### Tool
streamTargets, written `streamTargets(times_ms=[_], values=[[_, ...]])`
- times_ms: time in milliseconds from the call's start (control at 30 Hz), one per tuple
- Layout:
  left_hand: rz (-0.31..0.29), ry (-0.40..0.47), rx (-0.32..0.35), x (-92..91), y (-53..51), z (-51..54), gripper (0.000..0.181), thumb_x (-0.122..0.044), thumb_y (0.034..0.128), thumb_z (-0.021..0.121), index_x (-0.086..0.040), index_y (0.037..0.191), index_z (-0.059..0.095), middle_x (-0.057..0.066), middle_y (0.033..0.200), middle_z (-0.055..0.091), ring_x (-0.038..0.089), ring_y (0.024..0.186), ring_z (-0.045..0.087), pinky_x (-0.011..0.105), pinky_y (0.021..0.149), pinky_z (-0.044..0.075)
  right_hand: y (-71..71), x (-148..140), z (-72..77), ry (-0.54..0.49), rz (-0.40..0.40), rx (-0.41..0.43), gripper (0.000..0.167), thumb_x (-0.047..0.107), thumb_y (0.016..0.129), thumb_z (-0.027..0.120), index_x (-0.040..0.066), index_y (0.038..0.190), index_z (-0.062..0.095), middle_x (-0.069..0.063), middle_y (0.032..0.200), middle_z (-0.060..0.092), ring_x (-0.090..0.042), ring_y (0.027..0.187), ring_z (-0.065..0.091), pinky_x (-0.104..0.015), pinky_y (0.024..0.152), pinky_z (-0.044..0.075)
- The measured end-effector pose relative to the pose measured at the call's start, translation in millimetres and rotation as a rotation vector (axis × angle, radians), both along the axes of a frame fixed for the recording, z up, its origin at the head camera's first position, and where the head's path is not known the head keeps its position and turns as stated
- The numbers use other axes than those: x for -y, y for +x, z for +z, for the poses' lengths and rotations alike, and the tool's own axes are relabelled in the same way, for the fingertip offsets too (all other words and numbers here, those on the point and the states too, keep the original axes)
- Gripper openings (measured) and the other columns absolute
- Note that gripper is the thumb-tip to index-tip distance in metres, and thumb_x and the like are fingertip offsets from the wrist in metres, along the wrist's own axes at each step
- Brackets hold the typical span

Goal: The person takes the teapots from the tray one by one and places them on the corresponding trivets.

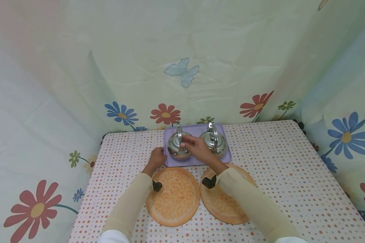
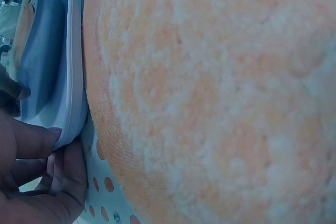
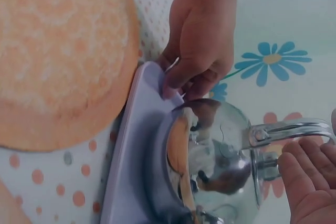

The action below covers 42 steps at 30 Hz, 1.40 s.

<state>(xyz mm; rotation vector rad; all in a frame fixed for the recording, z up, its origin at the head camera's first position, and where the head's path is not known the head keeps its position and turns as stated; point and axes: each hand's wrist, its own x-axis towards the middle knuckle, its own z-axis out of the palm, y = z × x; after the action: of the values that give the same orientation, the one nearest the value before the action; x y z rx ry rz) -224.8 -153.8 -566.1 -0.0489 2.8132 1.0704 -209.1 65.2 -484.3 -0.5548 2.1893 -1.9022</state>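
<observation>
In the head view, two shiny metal kettles stand side by side on a lilac tray (image 1: 197,129). My left hand (image 1: 157,157) pinches the tray's front left corner between thumb and fingers, as the left wrist view shows close up. My right hand (image 1: 197,147) is at the left kettle (image 1: 177,152), its fingers close to the arched handle (image 3: 294,127) and the lid knob (image 3: 269,165). Those fingers look fairly straight, with the thumb apart from them. The right kettle (image 1: 222,146) stands just beyond my right wrist, untouched by the fingers.
Two round, pizza-patterned mats lie before the tray: a left mat (image 1: 173,199) and a right mat (image 1: 219,202), partly under my right forearm. A dotted cloth (image 1: 280,162) covers the table. Flower-printed curtains (image 1: 182,33) hang behind and at both sides.
</observation>
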Motion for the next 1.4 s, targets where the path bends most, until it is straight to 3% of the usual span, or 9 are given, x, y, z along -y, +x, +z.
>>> streamTargets(times_ms=[233,400,467,567,667,800,1033,1200,1400], values=[[0.016,0.033,-0.007,-3.1,2.9,2.5,0.038,0.005,0.0832,0.058,0.013,0.120,0.060,0.015,0.088,0.065,0.016,0.064,0.055,0.028,0.056,0.046,-6.6,10,-5.2,-0.020,-0.091,0.131,0.045,0.012,0.094,0.065,-0.005,0.134,0.053,-0.020,0.119,0.064,-0.028,0.108,0.063,-0.035,0.085,0.053],[-0.015,0.052,-0.035,-7.0,3.0,1.9,0.006,0.006,0.0836,0.055,0.007,0.083,0.060,0.002,0.058,0.042,0.012,0.049,0.037,0.026,0.047,0.031,-6.4,12,-5.2,-0.007,-0.123,0.124,0.037,0.012,0.093,0.066,-0.006,0.124,0.061,-0.014,0.103,0.070,-0.023,0.094,0.068,-0.041,0.080,0.054],[-0.019,0.047,-0.042,-8.1,2.4,1.6,0.011,0.006,0.0838,0.054,0.001,0.074,0.052,-0.001,0.054,0.033,0.011,0.047,0.031,0.026,0.046,0.027,-5.7,11,-4.2,0.009,-0.112,0.107,0.029,0.013,0.094,0.065,-0.005,0.117,0.066,-0.012,0.100,0.071,-0.021,0.091,0.067,-0.044,0.081,0.053],[-0.019,0.041,-0.054,-8.6,2.1,2.0,0.017,0.007,0.0832,0.055,-0.002,0.070,0.049,-0.002,0.053,0.031,0.011,0.046,0.030,0.026,0.046,0.027,-5.3,9,-3.4,0.007,-0.075,0.100,0.024,0.013,0.096,0.062,-0.004,0.111,0.069,-0.011,0.100,0.072,-0.021,0.092,0.067,-0.050,0.083,0.051],[-0.014,0.033,-0.049,-8.8,2.2,2.4,0.018,0.006,0.0831,0.055,-0.003,0.070,0.049,-0.001,0.054,0.033,0.012,0.046,0.033,0.026,0.046,0.029,-5.8,9,-3.0,-0.008,-0.051,0.122,0.026,0.013,0.097,0.060,-0.006,0.112,0.068,-0.012,0.100,0.072,-0.020,0.095,0.067,-0.050,0.084,0.051],[-0.005,0.021,-0.041,-9.3,2.6,3.4,0.023,0.006,0.0833,0.055,-0.005,0.067,0.044,0.000,0.055,0.034,0.012,0.047,0.035,0.026,0.046,0.029,-6.9,8,-4.1,-0.020,-0.042,0.142,0.029,0.013,0.097,0.060,-0.009,0.116,0.066,-0.014,0.099,0.072,-0.019,0.096,0.067,-0.041,0.082,0.053],[-0.006,0.065,-0.048,-8.1,4.9,4.4,0.021,0.005,0.0837,0.054,-0.003,0.066,0.044,-0.001,0.054,0.033,0.012,0.046,0.033,0.026,0.045,0.028,-5.9,7,-5.6,-0.062,-0.003,0.160,0.032,0.013,0.098,0.058,-0.011,0.118,0.063,-0.017,0.098,0.071,-0.021,0.096,0.067,-0.037,0.083,0.054],[-0.003,0.074,-0.065,-4.8,5.4,4.1,0.007,0.006,0.0829,0.055,0.006,0.079,0.060,-0.001,0.052,0.037,0.011,0.045,0.036,0.025,0.045,0.029,-4.5,7,-5.9,-0.063,0.019,0.153,0.030,0.011,0.098,0.058,-0.011,0.118,0.064,-0.017,0.098,0.071,-0.021,0.099,0.067,-0.030,0.082,0.053],[0.001,0.100,-0.057,1.8,3.5,3.6,0.021,0.007,0.0800,0.055,0.009,0.095,0.068,0.000,0.054,0.043,0.011,0.047,0.039,0.024,0.046,0.031,0.3,7,-0.6,-0.051,0.040,0.127,0.032,0.009,0.098,0.057,-0.013,0.122,0.059,-0.020,0.098,0.070,-0.026,0.098,0.068,-0.027,0.080,0.053]])
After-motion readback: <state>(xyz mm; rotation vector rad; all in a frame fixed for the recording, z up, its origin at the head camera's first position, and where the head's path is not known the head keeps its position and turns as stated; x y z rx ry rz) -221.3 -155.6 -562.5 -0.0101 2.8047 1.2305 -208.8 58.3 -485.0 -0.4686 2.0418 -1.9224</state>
